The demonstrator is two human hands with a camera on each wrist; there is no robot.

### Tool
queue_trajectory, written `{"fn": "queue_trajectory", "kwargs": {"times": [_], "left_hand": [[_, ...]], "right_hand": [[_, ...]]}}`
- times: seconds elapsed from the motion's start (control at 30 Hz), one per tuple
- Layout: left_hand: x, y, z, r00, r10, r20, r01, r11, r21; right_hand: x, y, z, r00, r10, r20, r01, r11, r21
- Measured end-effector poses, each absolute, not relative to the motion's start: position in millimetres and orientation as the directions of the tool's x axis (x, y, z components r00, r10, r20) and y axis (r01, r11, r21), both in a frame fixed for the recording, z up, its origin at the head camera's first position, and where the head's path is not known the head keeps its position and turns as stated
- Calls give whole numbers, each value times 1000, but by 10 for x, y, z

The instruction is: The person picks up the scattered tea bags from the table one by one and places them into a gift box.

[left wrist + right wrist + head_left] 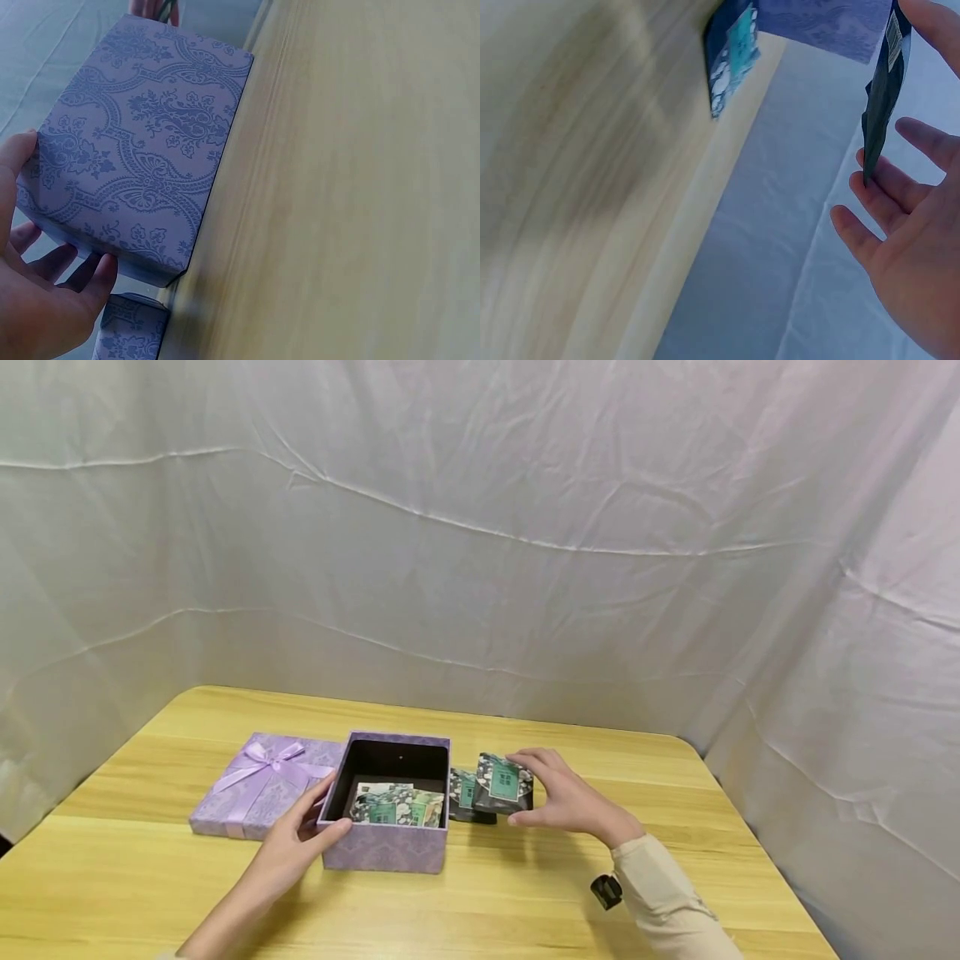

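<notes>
A purple patterned gift box [386, 847] stands uncovered on the table, with several green-and-white floral packets [397, 806] lying inside. My left hand [296, 839] grips the box's near left corner, thumb on the front rim and fingers along the side; the left wrist view shows the same hold on the box [142, 142]. Just right of the box, my right hand [566, 793] pinches a dark floral sachet with a green label [504, 782] by its edges, held above the table. In the right wrist view this sachet [885, 97] appears edge-on. Another such sachet [463, 793] lies beside the box, partly hidden.
The purple lid [255, 777] with its ribbon bow lies left of the box, partly behind it. A wooden table [517, 910] carries everything, and a pale fabric curtain [480, 568] hangs behind and on both sides. A small black device [606, 891] sits at the right sleeve.
</notes>
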State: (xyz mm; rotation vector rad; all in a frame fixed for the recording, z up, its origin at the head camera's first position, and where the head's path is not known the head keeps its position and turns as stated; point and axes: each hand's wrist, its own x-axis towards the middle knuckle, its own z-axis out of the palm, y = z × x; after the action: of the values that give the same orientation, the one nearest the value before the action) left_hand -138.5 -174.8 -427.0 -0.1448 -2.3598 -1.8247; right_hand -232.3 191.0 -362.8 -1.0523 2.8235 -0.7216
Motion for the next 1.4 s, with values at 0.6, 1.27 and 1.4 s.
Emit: {"fn": "queue_trajectory", "kwargs": {"times": [0.6, 1.27, 1.4], "left_hand": [[-1373, -1770, -4287, -980, -20, 198, 186, 265, 946], [-1357, -1784, -4267, -980, -22, 195, 183, 262, 948], [-1349, -1784, -4268, -981, -23, 195, 183, 257, 949]], "right_hand": [[-2369, 1661, -3435, -723, -676, 142, -668, 630, -397], [-2494, 1275, -3300, -675, -729, 117, -707, 592, -388], [-2512, 1177, -3282, -671, -735, 93, -703, 591, -396]]}}
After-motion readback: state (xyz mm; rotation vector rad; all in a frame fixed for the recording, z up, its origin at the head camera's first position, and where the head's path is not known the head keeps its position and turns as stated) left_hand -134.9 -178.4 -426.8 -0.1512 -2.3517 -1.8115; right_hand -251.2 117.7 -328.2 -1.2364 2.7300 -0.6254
